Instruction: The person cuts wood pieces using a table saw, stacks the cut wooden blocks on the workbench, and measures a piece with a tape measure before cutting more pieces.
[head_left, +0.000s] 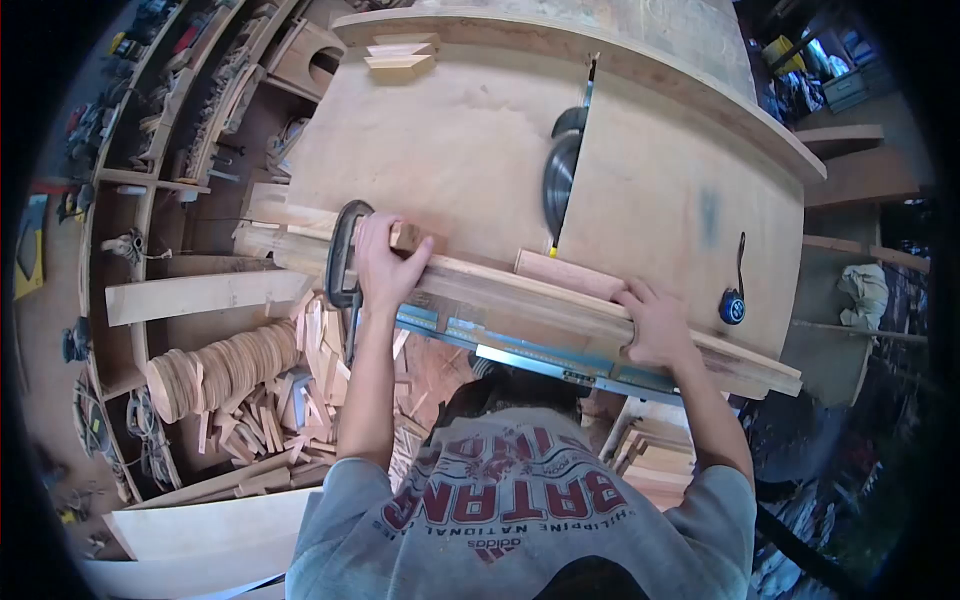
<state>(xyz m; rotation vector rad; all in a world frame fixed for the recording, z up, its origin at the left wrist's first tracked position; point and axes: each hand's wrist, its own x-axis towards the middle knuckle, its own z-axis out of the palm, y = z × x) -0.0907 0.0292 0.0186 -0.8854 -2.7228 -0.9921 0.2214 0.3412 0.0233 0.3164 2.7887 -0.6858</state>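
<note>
Pinkish, straight-edged wood forms the strip (572, 276) lying along the long pale rail (490, 288), near the round, dark saw blade (560, 185). Our right hand (655, 322), half curled, bridges the rail with fingertips at the strip's end; our left hand (388, 262) spreads thumb from fingers around a stubby wooden block (406, 238), beside a black clamp (343, 260). How firmly either grips, we cannot tell.
</note>
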